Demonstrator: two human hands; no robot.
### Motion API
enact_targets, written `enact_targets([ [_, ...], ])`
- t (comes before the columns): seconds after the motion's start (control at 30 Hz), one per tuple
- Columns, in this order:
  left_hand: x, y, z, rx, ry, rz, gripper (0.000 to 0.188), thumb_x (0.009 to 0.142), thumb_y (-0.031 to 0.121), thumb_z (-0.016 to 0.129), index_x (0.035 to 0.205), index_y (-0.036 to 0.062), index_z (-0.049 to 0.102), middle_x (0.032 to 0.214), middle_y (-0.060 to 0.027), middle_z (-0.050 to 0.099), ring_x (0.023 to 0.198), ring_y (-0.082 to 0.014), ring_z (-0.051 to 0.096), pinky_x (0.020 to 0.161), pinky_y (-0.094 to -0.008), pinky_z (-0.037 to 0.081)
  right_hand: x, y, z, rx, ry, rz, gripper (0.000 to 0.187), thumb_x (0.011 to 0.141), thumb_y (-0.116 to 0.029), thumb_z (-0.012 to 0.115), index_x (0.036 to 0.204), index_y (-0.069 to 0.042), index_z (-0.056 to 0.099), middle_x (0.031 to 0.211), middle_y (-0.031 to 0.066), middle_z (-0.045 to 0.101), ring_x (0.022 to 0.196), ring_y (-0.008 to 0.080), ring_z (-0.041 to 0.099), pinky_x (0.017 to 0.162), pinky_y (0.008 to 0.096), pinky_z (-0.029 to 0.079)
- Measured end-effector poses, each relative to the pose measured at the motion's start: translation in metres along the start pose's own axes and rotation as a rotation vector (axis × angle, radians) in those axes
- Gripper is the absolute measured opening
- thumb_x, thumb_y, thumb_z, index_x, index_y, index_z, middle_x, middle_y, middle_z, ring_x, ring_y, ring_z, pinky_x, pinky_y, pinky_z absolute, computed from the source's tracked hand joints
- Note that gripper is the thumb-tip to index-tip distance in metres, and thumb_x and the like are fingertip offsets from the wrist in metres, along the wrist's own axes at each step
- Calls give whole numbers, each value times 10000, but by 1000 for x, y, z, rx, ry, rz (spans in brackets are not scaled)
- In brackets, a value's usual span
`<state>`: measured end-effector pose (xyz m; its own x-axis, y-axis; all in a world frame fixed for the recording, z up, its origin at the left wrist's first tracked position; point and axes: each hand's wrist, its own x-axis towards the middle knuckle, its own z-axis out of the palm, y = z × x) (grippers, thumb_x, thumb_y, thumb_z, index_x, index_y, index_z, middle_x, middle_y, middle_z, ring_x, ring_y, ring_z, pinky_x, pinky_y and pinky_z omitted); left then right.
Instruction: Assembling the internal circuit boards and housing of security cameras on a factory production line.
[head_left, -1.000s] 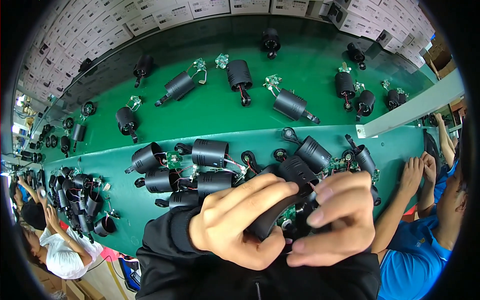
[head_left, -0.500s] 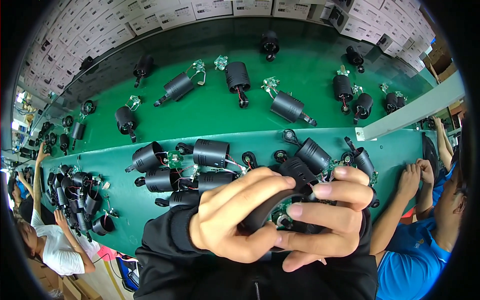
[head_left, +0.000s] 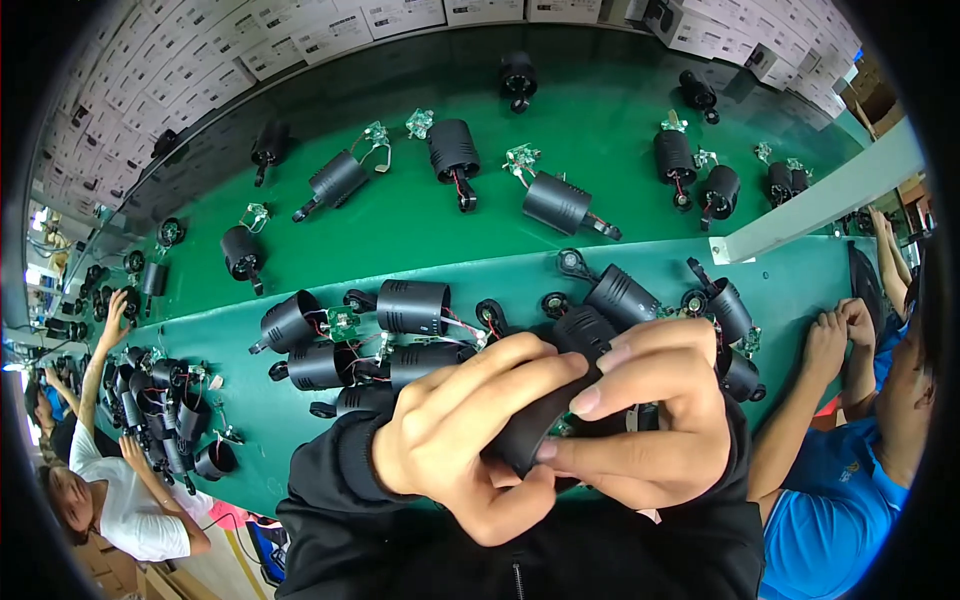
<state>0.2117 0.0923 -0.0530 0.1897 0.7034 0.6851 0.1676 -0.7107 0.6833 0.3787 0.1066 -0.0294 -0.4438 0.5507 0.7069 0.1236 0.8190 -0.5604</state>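
Note:
In front of my chest, my left hand [head_left: 455, 435] is wrapped round a black cylindrical housing [head_left: 530, 430]. My right hand [head_left: 660, 420] closes on the same housing from the other side, thumb and fingers at its open end. Only a sliver of green circuit board shows between the fingers; the rest is covered. Just beyond my hands lie more black housings [head_left: 414, 306] on the green work surface, with hinged mounts, wires and boards attached. One slotted housing [head_left: 584, 330] sits right behind my fingertips.
More housings [head_left: 454, 150] lie spread over the raised green surface [head_left: 390, 225] beyond. A pale metal bar [head_left: 820, 195] slants across the right. White boxes [head_left: 330, 45] are stacked at the back. Co-workers sit on both sides, with a cluster of housings [head_left: 165, 400] by the left one.
The housing has turned in my hands, so its board is mostly hidden now. My right fingers have drawn in closer over its opening. The view has shifted slightly.

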Motion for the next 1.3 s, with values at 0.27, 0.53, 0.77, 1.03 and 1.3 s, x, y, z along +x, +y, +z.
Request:
enact_targets([
  [0.27, -2, -8, 5, -26, 29, 97, 483, 506, 97, 573, 951, -90, 596, 910, -207, 625, 551, -246, 561, 403, -235, 451, -6, 11, -3, -125, -11, -127, 146, 643, -157, 750, 761, -99, 688, 1043, 54, 550, 918, 214, 470, 807, 335, 424],
  [0.53, -5, -7, -1, 105, -25, 83, 435, 527, 95, 571, 924, -76, 613, 945, -195, 635, 591, -235, 580, 448, -238, 464, -1, -2, 2, 172, -49, 367, 494, 649, -153, 738, 1088, -7, 566, 1159, 145, 516, 1053, 283, 476, 896, 374, 411],
  [0.77, -9, -10, -11, 184, -76, 171, 417, 546, 118, 573, 919, -64, 617, 977, -204, 641, 645, -244, 603, 533, -257, 482, -5, 13, 14, 602, -243, 430, 686, 656, -128, 721, 1233, 34, 386, 1232, 195, 465, 1149, 331, 453, 975, 406, 371],
  [1.03, -2, -6, -22, 195, -281, 90, 447, 624, 99, 612, 1043, -37, 538, 1078, -288, 583, 806, -337, 611, 719, -359, 510, -1, 13, 14, 784, -243, 555, 746, 631, -18, 705, 1270, 19, 321, 1291, 210, 405, 1203, 320, 419, 1001, 414, 348],
  [1.3, 9, -8, -16, -128, -118, -3, 570, 687, 74, 658, 1188, -9, 398, 1215, -238, 474, 951, -315, 546, 807, -367, 462, 3, 13, 9, 557, 66, 358, 696, 625, 12, 686, 1237, -7, 353, 1262, 210, 407, 1120, 309, 456, 953, 396, 381],
])
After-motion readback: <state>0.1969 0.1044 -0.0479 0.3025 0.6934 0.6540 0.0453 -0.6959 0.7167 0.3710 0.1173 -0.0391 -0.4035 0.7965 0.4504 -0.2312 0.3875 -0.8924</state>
